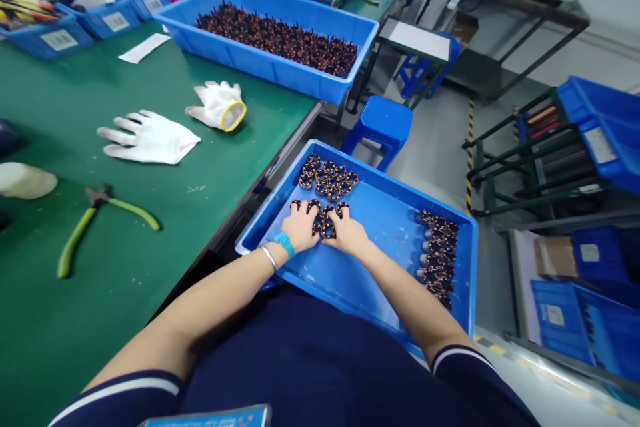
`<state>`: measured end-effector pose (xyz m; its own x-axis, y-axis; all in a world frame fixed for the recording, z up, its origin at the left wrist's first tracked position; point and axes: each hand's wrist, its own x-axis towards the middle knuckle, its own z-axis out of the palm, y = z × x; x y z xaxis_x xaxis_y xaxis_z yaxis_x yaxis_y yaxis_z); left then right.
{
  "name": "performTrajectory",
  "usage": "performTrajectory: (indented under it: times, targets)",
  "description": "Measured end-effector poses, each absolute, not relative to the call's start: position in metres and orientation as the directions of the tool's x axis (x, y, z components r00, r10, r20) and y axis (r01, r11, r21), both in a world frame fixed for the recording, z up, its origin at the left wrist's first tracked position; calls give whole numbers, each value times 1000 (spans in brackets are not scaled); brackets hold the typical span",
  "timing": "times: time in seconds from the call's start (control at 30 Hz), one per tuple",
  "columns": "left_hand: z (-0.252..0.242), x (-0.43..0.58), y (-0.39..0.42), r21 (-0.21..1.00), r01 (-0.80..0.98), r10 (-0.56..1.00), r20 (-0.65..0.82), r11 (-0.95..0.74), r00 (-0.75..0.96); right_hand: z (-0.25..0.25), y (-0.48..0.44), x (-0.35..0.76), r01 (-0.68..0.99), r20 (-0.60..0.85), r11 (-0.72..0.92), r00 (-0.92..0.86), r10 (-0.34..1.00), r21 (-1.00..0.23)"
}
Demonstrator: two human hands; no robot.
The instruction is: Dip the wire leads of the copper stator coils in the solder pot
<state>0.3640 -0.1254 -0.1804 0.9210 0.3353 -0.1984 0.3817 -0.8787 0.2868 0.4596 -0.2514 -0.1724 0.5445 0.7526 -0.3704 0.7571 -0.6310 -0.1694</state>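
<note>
A shallow blue tray (385,213) lies before me with several black rings wound in copper. My left hand (300,228) reaches down over a small cluster of these copper-wound rings (327,219), its fingers curled around some of them. From the other side, my right hand (346,232) grips the same cluster, thumb and fingers bent over the rings. The fingertips of both hands are partly hidden among the rings. Just beyond my hands, another group of copper-wound rings (330,180) sits close together. Along the tray's right side stand rows of similar rings (440,257) with pale grey parts.
On the green workbench (125,320) to the left lie green-handled cutters (100,203), a flat white glove (150,138) and a crumpled glove (220,103). A deep blue bin (260,57) of dark copper parts overhangs the bench edge. A blue stool (385,121) stands behind the tray.
</note>
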Motion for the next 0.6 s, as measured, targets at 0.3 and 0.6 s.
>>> performTrajectory:
  times: [0.3, 0.6]
  targets:
    - [-176, 370, -144, 346, 454, 386, -249, -821, 888, -178, -263, 448, 754, -338, -627, 548, 765, -196]
    - [-167, 353, -141, 301, 241, 136, -333, -923, 933, -250, -284, 464, 771, -69, -544, 555, 829, -332]
